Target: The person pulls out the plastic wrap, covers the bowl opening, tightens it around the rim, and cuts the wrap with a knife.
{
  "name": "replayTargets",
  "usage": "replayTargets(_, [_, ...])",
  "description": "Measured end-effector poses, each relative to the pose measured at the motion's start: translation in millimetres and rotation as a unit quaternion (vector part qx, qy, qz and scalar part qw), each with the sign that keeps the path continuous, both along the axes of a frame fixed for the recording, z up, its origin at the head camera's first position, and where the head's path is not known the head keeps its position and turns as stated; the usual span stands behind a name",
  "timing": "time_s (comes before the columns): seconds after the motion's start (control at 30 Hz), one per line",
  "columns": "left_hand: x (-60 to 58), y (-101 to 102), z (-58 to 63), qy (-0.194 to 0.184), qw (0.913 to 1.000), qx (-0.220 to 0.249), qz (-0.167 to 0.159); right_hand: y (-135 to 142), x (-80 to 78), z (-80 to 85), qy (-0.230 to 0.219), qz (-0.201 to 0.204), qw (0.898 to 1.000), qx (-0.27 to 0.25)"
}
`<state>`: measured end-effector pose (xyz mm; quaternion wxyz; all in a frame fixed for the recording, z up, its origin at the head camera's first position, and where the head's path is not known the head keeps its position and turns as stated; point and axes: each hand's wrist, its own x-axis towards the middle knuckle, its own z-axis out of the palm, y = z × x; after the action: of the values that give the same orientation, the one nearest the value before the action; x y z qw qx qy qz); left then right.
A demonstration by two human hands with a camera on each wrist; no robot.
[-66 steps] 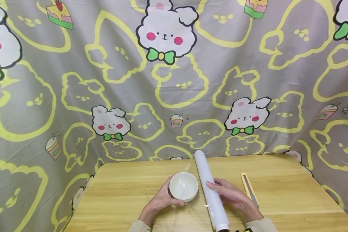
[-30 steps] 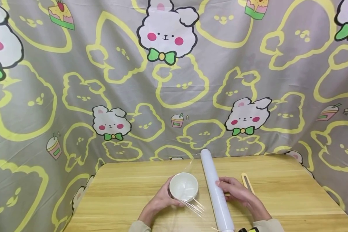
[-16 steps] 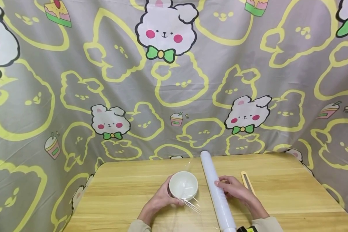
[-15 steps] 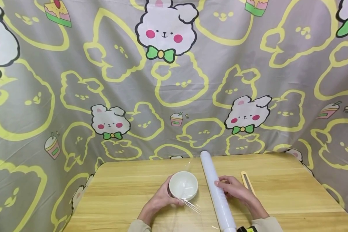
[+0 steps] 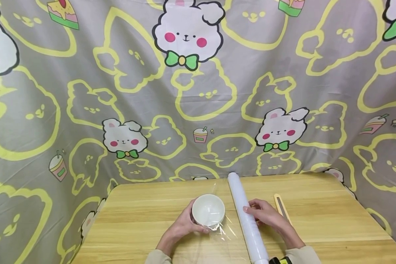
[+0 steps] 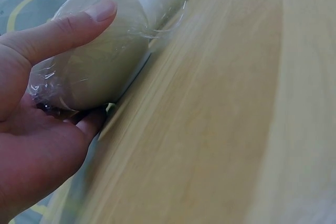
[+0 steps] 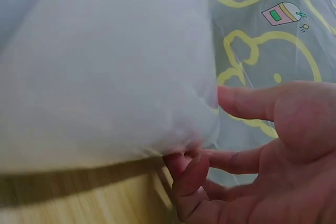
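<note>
My left hand grips a small white bowl from its left side, with the thumb near the rim. Clear cling film is wrapped around the bowl's side, and a creased, shiny stretch of film reaches from the rim toward the roll. To the right, a long white roll of cling film lies at a slant over the table. My right hand holds this roll from its right side; in the right wrist view the thumb is against its side and curled fingers are at its underside.
A yellow utility knife lies on the wooden table right of the roll, partly behind my right wrist. A black and yellow object shows at the bottom edge. A patterned curtain hangs behind the table.
The roll and my right hand have moved to the right, away from the bowl, widening the gap across which film stretches. My left hand keeps its hold on the bowl. The last half second shows little movement.
</note>
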<state>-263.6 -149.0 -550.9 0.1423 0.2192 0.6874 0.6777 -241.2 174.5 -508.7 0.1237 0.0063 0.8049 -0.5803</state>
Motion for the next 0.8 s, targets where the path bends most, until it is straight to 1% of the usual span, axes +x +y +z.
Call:
replayTargets(0.17, [-1.8,0.1,1.1,-0.004,1.0000,-0.004,-0.002,-0.7,1.3,0.0,-0.003,-0.009,1.000,0.013])
replayTargets(0.3, [-5.7,-2.0,1.2,-0.002,0.9999,-0.014,-0.001,-2.6,3.1,1.1,0.001,-0.020,1.000,0.017])
replayTargets(0.47, [-10.7,-5.7,1.4,-0.001,0.9998,-0.017,-0.014,-7.0,5.5,2.5,0.006,-0.035,0.999,0.029])
replayTargets(0.67, [-13.4,-8.0,1.5,0.002,0.9995,-0.021,-0.023,-9.3,8.4,5.1,0.015,-0.039,0.998,0.055])
replayTargets(0.8, [-13.5,-8.4,0.7,0.000,0.9995,-0.017,-0.027,-9.3,8.8,6.0,0.016,-0.036,0.998,0.054])
